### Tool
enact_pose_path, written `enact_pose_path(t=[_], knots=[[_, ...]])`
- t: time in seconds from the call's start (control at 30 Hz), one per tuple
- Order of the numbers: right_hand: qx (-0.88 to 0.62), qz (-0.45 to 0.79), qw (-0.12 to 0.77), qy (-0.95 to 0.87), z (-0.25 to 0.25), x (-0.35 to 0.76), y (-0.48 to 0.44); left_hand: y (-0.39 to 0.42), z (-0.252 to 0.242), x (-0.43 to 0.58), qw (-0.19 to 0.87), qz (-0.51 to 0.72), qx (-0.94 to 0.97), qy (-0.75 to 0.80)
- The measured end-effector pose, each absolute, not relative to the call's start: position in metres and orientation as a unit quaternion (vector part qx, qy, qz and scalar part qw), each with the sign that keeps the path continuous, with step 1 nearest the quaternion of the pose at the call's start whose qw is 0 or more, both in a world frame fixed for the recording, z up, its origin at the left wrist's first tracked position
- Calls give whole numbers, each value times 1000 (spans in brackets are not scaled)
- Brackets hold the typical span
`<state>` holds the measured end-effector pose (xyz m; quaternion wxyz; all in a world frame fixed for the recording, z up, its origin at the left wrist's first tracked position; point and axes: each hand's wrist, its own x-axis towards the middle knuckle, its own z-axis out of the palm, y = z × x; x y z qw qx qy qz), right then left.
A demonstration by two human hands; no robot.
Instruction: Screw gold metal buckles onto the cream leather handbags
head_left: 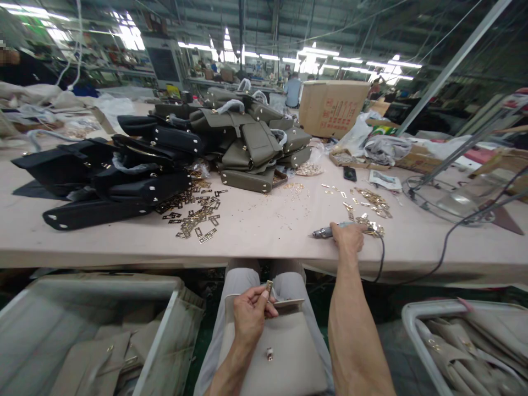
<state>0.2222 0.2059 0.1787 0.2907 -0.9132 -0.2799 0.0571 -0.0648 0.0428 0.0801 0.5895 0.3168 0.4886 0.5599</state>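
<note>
A beige handbag (289,341) lies across my lap, with a small metal turn-lock (269,353) on its front. My left hand (249,316) is closed in a pinch on a small gold metal plate (269,286), just above the bag's upper edge. On the table, my right hand (348,239) is wrapped over a grey electric screwdriver (324,233), whose tip points left. Its dark cable (383,256) hangs over the table edge. Loose gold plates (373,203) are spread just beyond my right hand.
Black handbags (103,192) and olive handbags (247,143) are piled on the table (256,231). Dark-centred metal frames (198,217) lie before them. Bins with beige bag parts stand left (173,324) and right (408,319). A wire stand (433,206) and carton (330,107) are farther back.
</note>
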Motion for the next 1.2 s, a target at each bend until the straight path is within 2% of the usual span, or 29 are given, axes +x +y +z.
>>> enact_pose_path(t=[0.1,0.23,0.3,0.37,0.53,0.73,0.9,1.2], knots=[[-898,-23,299,-322,181,199,192,41,77,-66,590,561,317,487],[-730,-80,336,-590,166,142,177,41,76,-66,594,562,312,485],[-629,-69,312,-709,149,116,175,41,77,-66,597,560,309,485],[-595,-55,275,-753,132,100,175,40,78,-66,596,559,313,484],[-608,-40,220,-762,105,96,165,38,75,-69,593,562,319,481],[-596,-76,239,-763,101,102,139,40,74,-71,592,565,315,481],[-594,-93,259,-756,107,103,154,42,74,-69,595,560,319,480],[-613,-21,140,-777,121,81,227,39,74,-68,594,570,314,473]])
